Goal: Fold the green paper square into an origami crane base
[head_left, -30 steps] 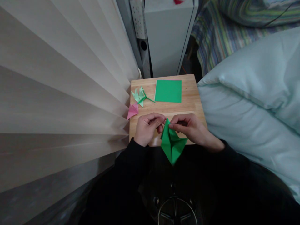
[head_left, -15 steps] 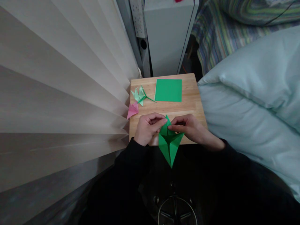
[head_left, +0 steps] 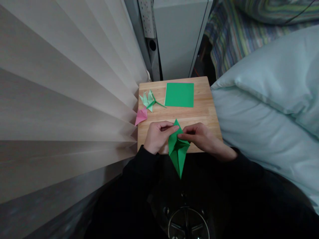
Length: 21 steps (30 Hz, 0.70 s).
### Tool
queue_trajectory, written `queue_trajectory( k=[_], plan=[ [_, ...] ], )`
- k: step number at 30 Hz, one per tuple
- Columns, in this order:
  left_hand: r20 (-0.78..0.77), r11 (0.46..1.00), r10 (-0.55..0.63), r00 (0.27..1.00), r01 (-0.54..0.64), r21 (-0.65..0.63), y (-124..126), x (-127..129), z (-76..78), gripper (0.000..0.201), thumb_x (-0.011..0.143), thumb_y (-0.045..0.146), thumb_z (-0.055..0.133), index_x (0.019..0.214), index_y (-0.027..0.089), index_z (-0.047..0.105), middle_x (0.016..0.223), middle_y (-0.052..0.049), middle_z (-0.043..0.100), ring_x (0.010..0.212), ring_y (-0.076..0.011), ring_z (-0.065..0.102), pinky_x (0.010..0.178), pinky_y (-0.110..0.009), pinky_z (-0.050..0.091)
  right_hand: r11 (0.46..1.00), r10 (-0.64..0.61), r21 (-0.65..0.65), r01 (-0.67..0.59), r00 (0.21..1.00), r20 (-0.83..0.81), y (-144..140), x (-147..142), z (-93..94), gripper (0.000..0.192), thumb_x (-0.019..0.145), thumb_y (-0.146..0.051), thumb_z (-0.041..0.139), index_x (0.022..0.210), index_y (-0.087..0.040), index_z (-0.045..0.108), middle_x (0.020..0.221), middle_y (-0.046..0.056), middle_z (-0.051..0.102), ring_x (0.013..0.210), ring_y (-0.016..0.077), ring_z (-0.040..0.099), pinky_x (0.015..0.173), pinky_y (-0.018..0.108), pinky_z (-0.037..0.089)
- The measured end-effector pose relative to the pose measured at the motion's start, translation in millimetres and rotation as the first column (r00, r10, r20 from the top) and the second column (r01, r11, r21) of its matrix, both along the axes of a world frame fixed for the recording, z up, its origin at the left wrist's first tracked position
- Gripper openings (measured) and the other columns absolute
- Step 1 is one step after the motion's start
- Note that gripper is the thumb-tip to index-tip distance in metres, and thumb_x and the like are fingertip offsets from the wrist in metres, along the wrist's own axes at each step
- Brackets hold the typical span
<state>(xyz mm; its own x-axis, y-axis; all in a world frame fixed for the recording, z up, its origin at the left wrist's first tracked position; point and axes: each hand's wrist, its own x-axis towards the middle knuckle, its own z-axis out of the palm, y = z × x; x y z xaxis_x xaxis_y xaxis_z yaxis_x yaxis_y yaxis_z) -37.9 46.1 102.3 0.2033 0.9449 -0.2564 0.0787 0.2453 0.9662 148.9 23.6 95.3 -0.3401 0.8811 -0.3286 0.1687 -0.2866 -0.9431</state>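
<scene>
I sit in a narrow corner, a pleated blind (head_left: pixel 64 83) on one side and a pale pillow (head_left: pixel 269 99) on the other. The small wooden worktop (head_left: pixel 201 113) carries a flat green sheet (head_left: pixel 179 95), kept apart as a spare, I think. At the near edge, my left hand (head_left: pixel 157 136) and right hand (head_left: pixel 199 136) pinch the folded green paper (head_left: pixel 177 151) at its top, so its point hangs free.

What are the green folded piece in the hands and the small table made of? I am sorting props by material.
The green folded piece, pinched by the left hand and right hand, looks like thin matte paper: sharp creases, flat facets, no shine. The table looks like light wood with a smooth finish, judging by its grain lines and joined strips; solid or veneer cannot be told.
</scene>
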Motion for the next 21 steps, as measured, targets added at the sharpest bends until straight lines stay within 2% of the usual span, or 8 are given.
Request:
queue_trajectory(
  k=[6,13,21],
  plan=[
    [0.015,0.991,-0.07,0.997,0.071,-0.118,-1.8,2.0,-2.5,0.035,0.063,0.048,0.093,0.067,0.016,0.078,0.062,-0.002,0.069,0.054,-0.0102,0.053,0.048,-0.022,0.037,0.993,-0.085,-0.08,0.087,0.996,0.037,-3.6,-6.9,-4.5,0.03,0.075,-0.043,0.076,0.06,-0.018,0.068,0.054,-0.003,0.054,0.054,0.011,0.045,0.052,0.027,0.038],
    [-0.01,0.995,-0.042,0.999,0.041,-0.088,0.0,1.7,-5.7,0.038,0.062,0.051,0.092,0.064,0.017,0.077,0.062,-0.002,0.071,0.054,-0.0117,0.056,0.05,-0.024,0.042,0.988,-0.085,-0.131,0.086,0.996,0.016,-6.0,-10.2,-6.8,0.032,0.072,-0.044,0.081,0.058,-0.019,0.067,0.054,-0.002,0.056,0.054,0.0115,0.05,0.052,0.027,0.047],
    [0.028,0.99,0.008,1.0,-0.004,-0.138,-1.6,3.4,-7.2,0.038,0.06,0.048,0.095,0.067,0.016,0.076,0.063,-0.001,0.069,0.055,-0.0105,0.055,0.051,-0.024,0.04,0.982,-0.112,-0.155,0.109,0.994,-0.011,-5.7,-11.2,-5.4,0.039,0.068,-0.049,0.087,0.055,-0.018,0.066,0.053,-0.003,0.056,0.053,0.0105,0.05,0.05,0.026,0.049]
  ],
)
